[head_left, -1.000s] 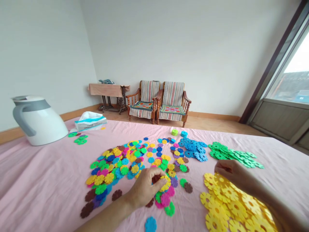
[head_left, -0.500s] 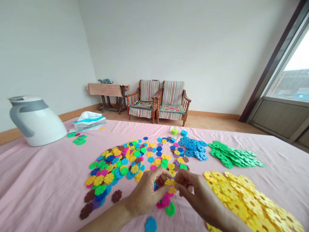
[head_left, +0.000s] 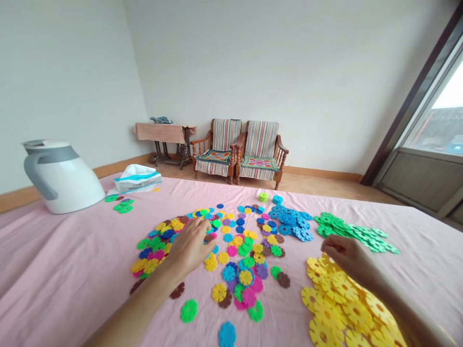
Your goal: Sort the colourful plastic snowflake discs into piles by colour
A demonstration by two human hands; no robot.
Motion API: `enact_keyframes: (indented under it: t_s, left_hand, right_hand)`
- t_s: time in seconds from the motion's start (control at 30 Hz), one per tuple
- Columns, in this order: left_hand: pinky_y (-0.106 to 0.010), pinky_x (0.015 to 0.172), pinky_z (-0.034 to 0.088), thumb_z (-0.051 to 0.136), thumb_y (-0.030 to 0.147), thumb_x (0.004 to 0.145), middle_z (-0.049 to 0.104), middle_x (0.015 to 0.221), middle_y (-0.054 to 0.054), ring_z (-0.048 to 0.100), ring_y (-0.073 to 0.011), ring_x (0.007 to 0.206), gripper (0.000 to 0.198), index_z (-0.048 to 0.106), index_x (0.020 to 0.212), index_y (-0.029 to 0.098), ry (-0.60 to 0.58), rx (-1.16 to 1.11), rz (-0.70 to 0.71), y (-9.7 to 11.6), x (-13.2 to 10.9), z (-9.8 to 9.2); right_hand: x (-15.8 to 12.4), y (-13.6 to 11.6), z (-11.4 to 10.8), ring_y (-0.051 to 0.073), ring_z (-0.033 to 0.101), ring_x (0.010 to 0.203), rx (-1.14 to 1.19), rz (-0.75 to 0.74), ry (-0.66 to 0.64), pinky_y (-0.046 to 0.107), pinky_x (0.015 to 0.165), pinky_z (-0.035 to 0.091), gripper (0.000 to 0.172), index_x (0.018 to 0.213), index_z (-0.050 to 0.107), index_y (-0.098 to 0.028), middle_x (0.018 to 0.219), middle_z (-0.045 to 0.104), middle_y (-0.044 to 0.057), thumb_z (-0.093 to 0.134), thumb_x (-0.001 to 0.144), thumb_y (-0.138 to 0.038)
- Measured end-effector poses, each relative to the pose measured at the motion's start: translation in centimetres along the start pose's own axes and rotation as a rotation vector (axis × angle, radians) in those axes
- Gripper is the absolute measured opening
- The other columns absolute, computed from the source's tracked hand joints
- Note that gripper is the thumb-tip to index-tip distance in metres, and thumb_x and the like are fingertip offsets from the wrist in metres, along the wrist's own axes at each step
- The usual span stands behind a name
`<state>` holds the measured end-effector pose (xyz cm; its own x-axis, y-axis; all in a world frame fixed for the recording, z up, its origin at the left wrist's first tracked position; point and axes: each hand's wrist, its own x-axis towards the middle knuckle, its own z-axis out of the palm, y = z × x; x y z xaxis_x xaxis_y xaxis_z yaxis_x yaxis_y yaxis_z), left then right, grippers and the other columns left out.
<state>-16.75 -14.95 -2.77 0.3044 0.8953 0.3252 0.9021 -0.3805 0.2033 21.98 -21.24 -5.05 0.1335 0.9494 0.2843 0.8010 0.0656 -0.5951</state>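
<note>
Over the loose pile of small notched plastic discs in mixed colours [head_left: 155, 255], my left hand [head_left: 191, 246] reaches down with its thumb apart from the bent fingers. A brown disc [head_left: 210, 237] shows beside the thumb and fingertips. My right hand [head_left: 343, 250] hovers at the far end of a heap of larger yellow notched discs [head_left: 347, 308], its fingers curled in. Whatever those fingers may hold is hidden. Between the hands lies a cluster of mixed discs, with a yellow disc [head_left: 246, 277] and a pink disc [head_left: 249, 297] among them.
Larger blue discs [head_left: 291, 222] and green discs [head_left: 356, 231] lie in heaps at the back right. Two short stacks, lime [head_left: 263, 197] and blue [head_left: 278, 199], stand behind. A white kettle [head_left: 72, 183] and tissue box [head_left: 138, 181] stand on the pink cloth [head_left: 90, 260] at left.
Both hands held a yellow disc together in the middle; they have since parted. My left hand moved left and away to the mixed pile, my right hand right to the yellow heap.
</note>
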Motion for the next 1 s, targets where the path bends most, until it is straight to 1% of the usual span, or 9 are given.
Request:
enact_keyframes:
  t_s: [0.07, 0.17, 0.3, 0.43, 0.6, 0.73, 0.77, 0.9, 1.0]
  left_hand:
    - [-0.033, 0.078, 0.045, 0.059, 0.031, 0.079, 0.061, 0.094, -0.009, 0.058, -0.0245, 0.092, 0.013, 0.055, 0.083, 0.018, -0.070, 0.075, -0.048, -0.2, -0.1, 0.0]
    - [-0.034, 0.080, 0.044, 0.061, 0.035, 0.077, 0.062, 0.095, -0.010, 0.059, -0.0266, 0.095, 0.020, 0.057, 0.084, 0.017, -0.171, 0.131, -0.086, -0.1, -0.2, 0.3]
    - [-0.032, 0.082, 0.044, 0.059, 0.030, 0.078, 0.064, 0.098, -0.011, 0.061, -0.0249, 0.096, 0.016, 0.060, 0.086, 0.016, -0.209, 0.129, -0.082, -0.3, -0.1, 0.9]
    - [-0.029, 0.075, 0.044, 0.056, 0.026, 0.081, 0.067, 0.093, -0.009, 0.063, -0.0225, 0.089, 0.011, 0.062, 0.083, 0.017, -0.196, 0.127, -0.078, -0.7, 0.1, 0.9]
    - [-0.025, 0.062, 0.038, 0.060, 0.028, 0.079, 0.068, 0.074, -0.002, 0.064, -0.0200, 0.076, 0.014, 0.060, 0.067, 0.020, -0.201, 0.055, -0.101, -0.8, 0.1, 0.5]
    - [-0.024, 0.059, 0.036, 0.062, 0.023, 0.078, 0.067, 0.073, 0.000, 0.064, -0.0188, 0.074, 0.002, 0.060, 0.077, 0.022, -0.170, 0.025, -0.132, -1.0, 0.0, 0.4]
    - [-0.024, 0.059, 0.035, 0.062, 0.022, 0.078, 0.067, 0.073, 0.000, 0.064, -0.0188, 0.073, 0.002, 0.060, 0.078, 0.022, -0.161, 0.033, -0.136, -1.0, 0.0, 0.4]
    - [-0.025, 0.059, 0.034, 0.056, 0.017, 0.080, 0.063, 0.068, 0.000, 0.062, -0.0195, 0.071, 0.007, 0.057, 0.075, 0.022, -0.091, 0.053, -0.112, -1.0, 0.1, 0.1]
    - [-0.025, 0.062, 0.037, 0.054, 0.018, 0.083, 0.062, 0.071, 0.000, 0.059, -0.0168, 0.069, 0.010, 0.059, 0.076, 0.020, -0.038, -0.133, -0.017, 0.2, 0.1, -0.1]
  right_hand:
    - [0.1, 1.2, -0.4, 0.017, 0.054, 0.052, -0.037, 0.028, 0.034, 0.028, 0.051, 0.039, 0.025, 0.056, 0.057, -0.022, 0.051, 0.057, -0.001, 0.049, 0.073, -0.039]
    - [0.2, 1.4, -0.4, 0.021, 0.060, 0.059, -0.011, 0.052, 0.088, 0.030, 0.057, 0.044, 0.029, 0.061, 0.061, -0.021, 0.059, 0.064, 0.003, 0.050, 0.073, -0.045]
    - [0.2, 0.8, 0.3, 0.022, 0.062, 0.064, 0.026, 0.015, 0.048, 0.032, 0.063, 0.047, 0.029, 0.067, 0.062, -0.022, 0.065, 0.067, 0.004, 0.051, 0.076, -0.047]
    - [0.2, 0.9, 1.4, 0.021, 0.062, 0.065, 0.008, 0.006, -0.001, 0.030, 0.061, 0.047, 0.028, 0.071, 0.063, -0.022, 0.067, 0.067, 0.004, 0.050, 0.079, -0.045]
    - [0.2, 0.9, 2.3, 0.019, 0.060, 0.063, -0.012, -0.007, -0.021, 0.029, 0.059, 0.046, 0.030, 0.074, 0.064, -0.021, 0.067, 0.065, 0.003, 0.048, 0.081, -0.045]
    - [0.0, 0.6, 3.0, 0.019, 0.059, 0.063, -0.021, -0.034, -0.037, 0.028, 0.058, 0.045, 0.028, 0.072, 0.063, -0.022, 0.065, 0.063, 0.002, 0.048, 0.083, -0.043]
    - [0.0, 0.4, 3.1, 0.019, 0.059, 0.064, -0.022, -0.043, -0.042, 0.028, 0.058, 0.044, 0.029, 0.072, 0.063, -0.021, 0.065, 0.063, 0.003, 0.047, 0.083, -0.043]
    - [-0.5, -1.3, 3.8, 0.019, 0.058, 0.064, -0.029, -0.074, -0.062, 0.029, 0.059, 0.044, 0.029, 0.073, 0.063, -0.020, 0.069, 0.063, 0.003, 0.046, 0.085, -0.040]
    - [-1.2, -3.6, 4.6, 0.018, 0.058, 0.063, 0.015, -0.096, -0.095, 0.029, 0.059, 0.044, 0.028, 0.076, 0.066, -0.020, 0.071, 0.064, 0.003, 0.047, 0.086, -0.037]
